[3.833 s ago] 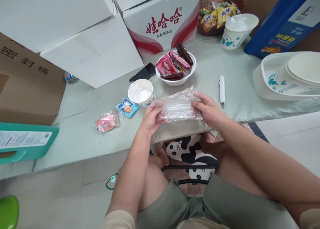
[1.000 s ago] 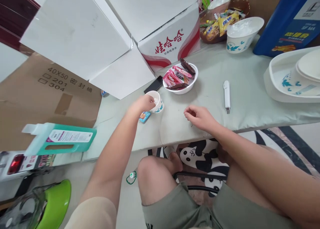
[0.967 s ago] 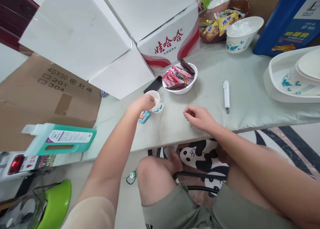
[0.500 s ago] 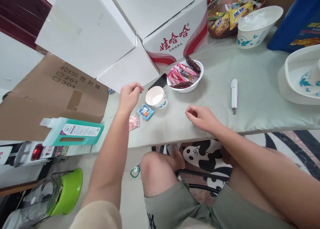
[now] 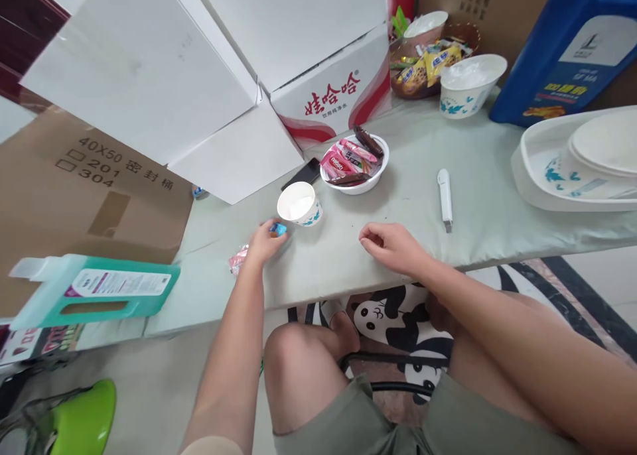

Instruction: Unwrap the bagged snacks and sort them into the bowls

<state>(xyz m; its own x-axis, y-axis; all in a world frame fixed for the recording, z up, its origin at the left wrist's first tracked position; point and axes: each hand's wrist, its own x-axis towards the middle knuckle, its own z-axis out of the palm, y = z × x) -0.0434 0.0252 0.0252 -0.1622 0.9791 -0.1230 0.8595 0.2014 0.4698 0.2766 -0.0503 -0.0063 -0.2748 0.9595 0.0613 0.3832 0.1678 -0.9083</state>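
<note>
My left hand [image 5: 265, 243] has its fingers closed around a small blue snack packet [image 5: 278, 229] on the covered tabletop. A pink packet [image 5: 238, 260] lies just left of that hand, partly hidden by it. Close by on the right stands a white paper cup [image 5: 300, 204] with blue leaves and something white inside. Behind the cup is a white bowl [image 5: 356, 188] of pink and brown wrapped snacks. My right hand [image 5: 393, 246] rests near the table's front edge, fingers curled in, with nothing visible in them. To its right lies a white box cutter [image 5: 444, 199].
A dark phone [image 5: 301, 174] lies behind the cup. White cartons [image 5: 328, 100] line the back. A green liquid bottle [image 5: 99, 289] stands at left. On the right are a snack basket [image 5: 408, 83], another paper cup [image 5: 470, 87], a blue jug [image 5: 562, 57] and a white tub [image 5: 527, 170].
My left hand has come down from beside the carton onto the blue packet and closed on it. My right hand stays curled in place. The view has shifted somewhat.
</note>
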